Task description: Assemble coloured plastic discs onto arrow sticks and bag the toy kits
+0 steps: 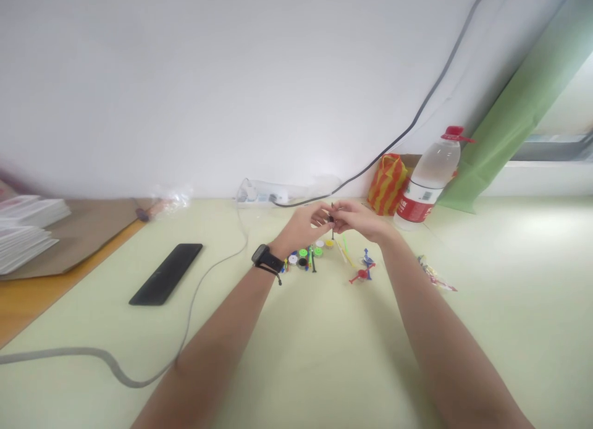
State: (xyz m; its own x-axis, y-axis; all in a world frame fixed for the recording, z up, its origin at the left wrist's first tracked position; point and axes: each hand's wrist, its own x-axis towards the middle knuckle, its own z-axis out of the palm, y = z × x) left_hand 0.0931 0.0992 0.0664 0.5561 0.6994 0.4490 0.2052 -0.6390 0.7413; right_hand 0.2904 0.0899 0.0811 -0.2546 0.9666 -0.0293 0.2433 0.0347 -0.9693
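Observation:
My left hand (303,228) and my right hand (359,219) meet above the table, fingers bent in a pinch. Between them is a small black plastic piece with a thin rod (332,231) pointing down; both hands grip it, and its upper part is mostly covered by fingers. Below lie several small round discs, among them a green disc (318,251) and a white disc (293,259), with thin coloured sticks. Closer to my right forearm are a red piece with arms (362,274) and a blue piece (367,256). A black watch (267,257) is on my left wrist.
A large water bottle (424,182) and a striped red-yellow bag (388,183) stand at the back right. Small wrapped pieces (435,274) lie right of my forearm. A black phone-like slab (165,274) and a grey cable (199,293) lie left. A power strip (264,194) sits by the wall.

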